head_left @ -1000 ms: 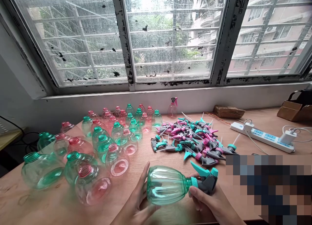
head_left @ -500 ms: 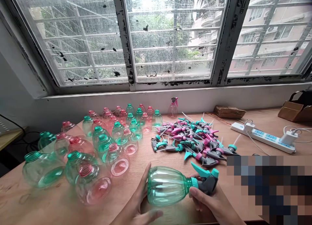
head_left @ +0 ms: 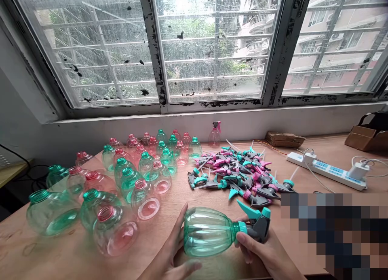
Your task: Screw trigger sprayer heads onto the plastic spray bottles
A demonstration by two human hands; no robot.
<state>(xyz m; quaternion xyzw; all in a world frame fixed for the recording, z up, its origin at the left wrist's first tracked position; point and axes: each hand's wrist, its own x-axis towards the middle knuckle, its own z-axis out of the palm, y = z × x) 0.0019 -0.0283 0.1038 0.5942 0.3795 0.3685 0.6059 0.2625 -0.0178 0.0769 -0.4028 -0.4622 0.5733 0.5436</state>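
A green see-through spray bottle (head_left: 207, 231) lies on its side in the air above the near table edge, base to the left. Its turquoise and dark grey trigger head (head_left: 256, 221) sits on the neck, lever upward. My right hand (head_left: 265, 251) grips the turquoise collar, thumb in front and fingers beneath. Around the base is my left hand (head_left: 174, 247), cupping it with fingers behind and the thumb stretched out below. Beyond the bottle lies a heap of loose trigger heads (head_left: 236, 170), pink, turquoise and grey, with thin tubes.
Several green and pink open-necked bottles (head_left: 148, 207) stand on the left of the table (head_left: 169, 227). At the wall is a pink bottle with its trigger head (head_left: 214, 134). To the right are a power strip (head_left: 327, 170), a brown packet (head_left: 285, 139) and a cardboard box (head_left: 368, 136).
Almost nothing differs. The trigger head has shifted very slightly left in view, and both hands keep the same hold on the bottle.
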